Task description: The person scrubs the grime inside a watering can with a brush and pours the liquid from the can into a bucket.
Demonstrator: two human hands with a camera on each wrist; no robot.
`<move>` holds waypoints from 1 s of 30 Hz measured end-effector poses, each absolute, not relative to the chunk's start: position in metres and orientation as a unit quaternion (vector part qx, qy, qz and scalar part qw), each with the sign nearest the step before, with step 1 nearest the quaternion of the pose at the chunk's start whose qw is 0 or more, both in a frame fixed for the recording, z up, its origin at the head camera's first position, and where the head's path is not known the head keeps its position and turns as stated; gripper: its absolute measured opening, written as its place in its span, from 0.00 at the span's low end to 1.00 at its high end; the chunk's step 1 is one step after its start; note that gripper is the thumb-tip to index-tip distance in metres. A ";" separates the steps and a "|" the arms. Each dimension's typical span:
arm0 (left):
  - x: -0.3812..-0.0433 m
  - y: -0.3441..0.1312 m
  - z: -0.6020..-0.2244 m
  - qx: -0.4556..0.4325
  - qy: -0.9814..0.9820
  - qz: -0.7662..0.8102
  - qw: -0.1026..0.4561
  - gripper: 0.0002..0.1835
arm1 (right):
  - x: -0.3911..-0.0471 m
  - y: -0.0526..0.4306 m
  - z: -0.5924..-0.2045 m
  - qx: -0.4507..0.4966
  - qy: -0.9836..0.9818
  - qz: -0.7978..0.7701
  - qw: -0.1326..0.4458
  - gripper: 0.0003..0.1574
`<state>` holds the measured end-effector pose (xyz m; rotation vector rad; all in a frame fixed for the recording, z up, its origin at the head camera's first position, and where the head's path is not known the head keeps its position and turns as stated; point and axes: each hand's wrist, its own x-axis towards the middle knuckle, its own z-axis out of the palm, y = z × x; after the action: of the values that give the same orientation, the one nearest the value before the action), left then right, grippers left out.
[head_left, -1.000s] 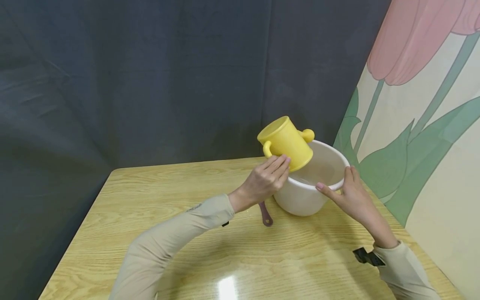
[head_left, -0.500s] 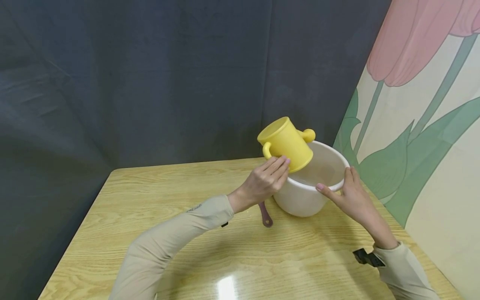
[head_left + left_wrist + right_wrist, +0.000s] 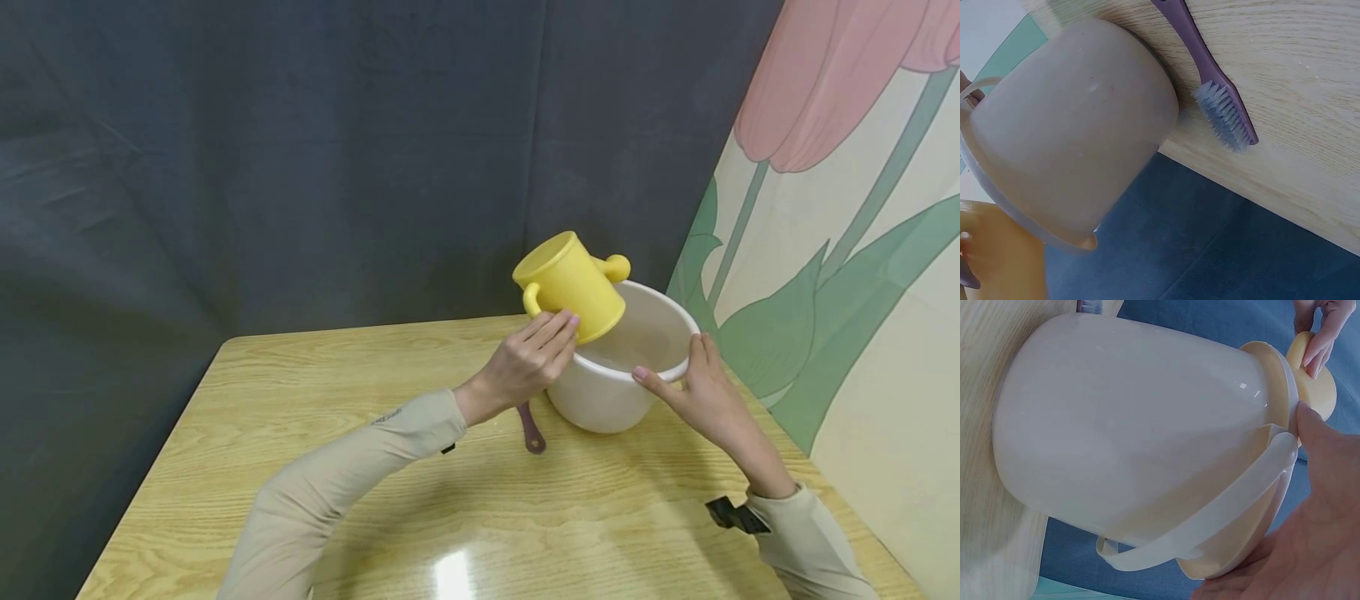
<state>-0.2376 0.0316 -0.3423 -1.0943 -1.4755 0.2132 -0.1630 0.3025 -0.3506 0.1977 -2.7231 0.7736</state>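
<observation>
My left hand (image 3: 528,358) grips the handle of a yellow watering can (image 3: 581,292) held over the left side of a white bucket (image 3: 600,404). The can is tilted, its open top toward the upper left and its round-ended spout (image 3: 617,267) over the bucket's far rim. My right hand (image 3: 708,392) holds the bucket's near right rim, thumb on the near side and fingers farther round. In the right wrist view the bucket's white carrying handle (image 3: 1204,525) hangs down along its side. The bucket stands upright on the table.
A purple-handled scrub brush (image 3: 1222,94) with pale bristles lies on the wooden table (image 3: 315,383), just left of the bucket. A dark curtain (image 3: 360,167) hangs behind the table. On the right stands a wall (image 3: 885,400) painted with tulips.
The watering can and my left hand have shifted only very slightly. My right hand keeps its hold on the bucket's rim.
</observation>
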 end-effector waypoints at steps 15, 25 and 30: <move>-0.240 0.032 -0.344 -0.479 -0.621 0.089 0.614 0.08 | -0.164 0.303 -0.351 0.069 -0.948 0.269 0.154 0.59; -0.240 0.032 -0.343 -0.478 -0.622 0.093 0.613 0.08 | -0.165 0.303 -0.351 0.071 -0.947 0.272 0.157 0.59; -0.239 0.033 -0.346 -0.477 -0.628 0.096 0.607 0.08 | -0.164 0.301 -0.351 0.073 -0.945 0.276 0.158 0.58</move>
<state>-0.2395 0.0326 -0.3463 -1.1033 -1.4508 0.2207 -0.1640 0.3014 -0.3510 0.2098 -2.7035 0.7898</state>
